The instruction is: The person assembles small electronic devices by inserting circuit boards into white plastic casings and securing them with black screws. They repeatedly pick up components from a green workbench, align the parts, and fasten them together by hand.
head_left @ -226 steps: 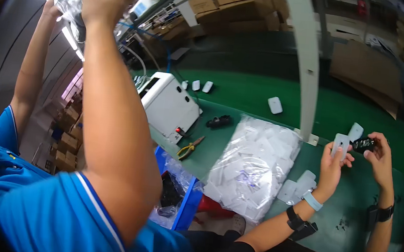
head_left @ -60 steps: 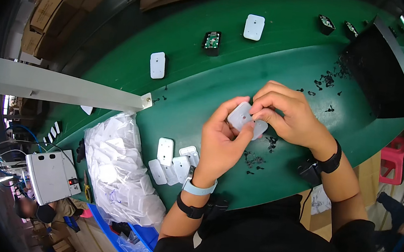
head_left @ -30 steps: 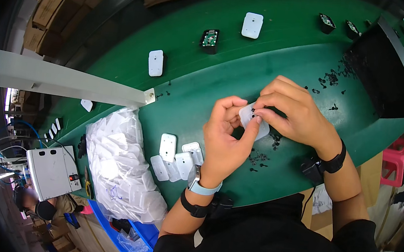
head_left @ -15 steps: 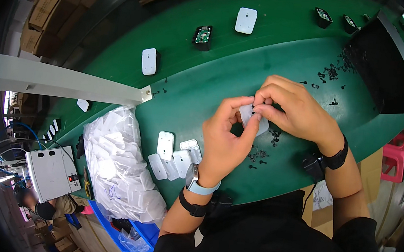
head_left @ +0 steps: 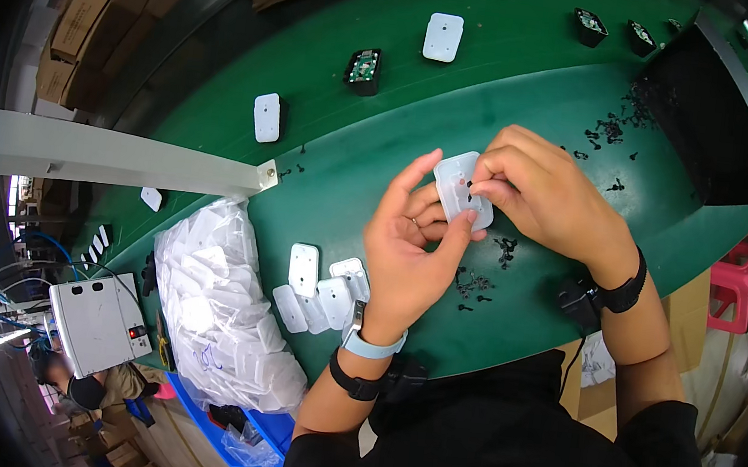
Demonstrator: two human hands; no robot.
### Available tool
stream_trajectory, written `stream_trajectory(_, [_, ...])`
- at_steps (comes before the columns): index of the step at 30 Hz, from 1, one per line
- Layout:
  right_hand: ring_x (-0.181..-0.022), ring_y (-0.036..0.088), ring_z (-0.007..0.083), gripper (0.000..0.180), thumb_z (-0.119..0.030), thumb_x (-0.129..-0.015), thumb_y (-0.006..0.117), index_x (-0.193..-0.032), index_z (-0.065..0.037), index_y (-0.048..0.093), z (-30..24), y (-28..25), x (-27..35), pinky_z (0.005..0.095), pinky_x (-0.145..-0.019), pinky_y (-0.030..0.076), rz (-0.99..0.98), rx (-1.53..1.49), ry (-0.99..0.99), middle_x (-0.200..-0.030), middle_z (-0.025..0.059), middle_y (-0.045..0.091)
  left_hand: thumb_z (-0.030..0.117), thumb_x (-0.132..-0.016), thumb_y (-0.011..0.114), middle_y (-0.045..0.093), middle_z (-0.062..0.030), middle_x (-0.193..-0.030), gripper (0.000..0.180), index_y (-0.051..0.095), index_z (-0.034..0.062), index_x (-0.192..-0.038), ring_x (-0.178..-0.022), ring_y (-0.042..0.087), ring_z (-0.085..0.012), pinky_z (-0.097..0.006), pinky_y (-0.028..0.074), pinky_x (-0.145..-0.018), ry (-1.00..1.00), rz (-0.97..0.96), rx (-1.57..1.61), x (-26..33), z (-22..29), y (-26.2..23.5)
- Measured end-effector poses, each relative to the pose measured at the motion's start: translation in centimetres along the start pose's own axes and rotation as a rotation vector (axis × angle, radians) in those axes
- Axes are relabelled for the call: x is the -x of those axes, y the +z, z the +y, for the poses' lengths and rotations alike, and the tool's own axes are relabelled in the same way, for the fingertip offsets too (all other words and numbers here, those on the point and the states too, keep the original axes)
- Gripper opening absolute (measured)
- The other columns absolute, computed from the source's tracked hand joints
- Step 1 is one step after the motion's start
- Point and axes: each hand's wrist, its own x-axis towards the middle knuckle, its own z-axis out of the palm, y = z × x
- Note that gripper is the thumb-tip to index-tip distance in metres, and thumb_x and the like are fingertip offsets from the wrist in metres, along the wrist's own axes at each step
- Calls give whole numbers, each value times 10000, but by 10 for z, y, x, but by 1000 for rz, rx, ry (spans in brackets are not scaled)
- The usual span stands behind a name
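Observation:
My left hand (head_left: 414, 247) holds a white plastic cover (head_left: 455, 171) with rounded corners by its edges, thumb on its near end. Over the cover, my right hand (head_left: 547, 192) has thumb and forefinger pinched together, with a small black part (head_left: 469, 185) at the fingertips, partly hidden. Small black parts (head_left: 474, 285) with thin stems lie on the green table just below the hands. Left of my left wrist, several white covers (head_left: 304, 269) lie loosely overlapping beside a clear bag (head_left: 225, 309) filled with more of them.
Across the far green strip stand black housings with circuit boards (head_left: 364, 70) and cover-topped units (head_left: 443, 37). A black bin (head_left: 710, 114) lies at the right with black parts spilling out. A grey metal post (head_left: 118, 156) juts in from the left, above a white box (head_left: 98, 323).
The cover has tilted up and shows more of its face. My left fingers have spread and shifted on it, while my right hand has lifted slightly, still pinching.

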Motion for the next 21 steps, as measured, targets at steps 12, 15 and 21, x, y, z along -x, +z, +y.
stream_trajectory(12, [-741, 558, 265, 189, -74, -840, 743, -884, -17, 568, -2, 4, 1, 386, -659, 488, 17, 70, -22, -832, 85, 568, -104, -894, 636, 706, -190, -1128, 554, 438, -53, -1409, -980, 696, -174, -280, 583, -783, 221, -21, -309, 3, -10, -5])
stream_trajectory(15, [-776, 613, 196, 197, -66, -840, 756, -963, -3, 615, -11, -1, -4, 339, -658, 517, 70, -169, 230, -880, 71, 629, -74, -913, 648, 719, -168, -1106, 479, 478, -53, -1361, -966, 682, -145, -266, 556, -789, 154, -8, -187, 2, -8, -7])
stream_trajectory(21, [-848, 679, 125, 288, -22, -879, 710, -1151, 42, 642, -8, -3, 0, 252, -701, 577, -1, -666, 511, -969, 98, 703, -22, -932, 673, 720, -128, -1127, 345, 577, -50, -1262, -929, 663, -111, -238, 531, -770, -93, 46, 92, 4, 0, -6])
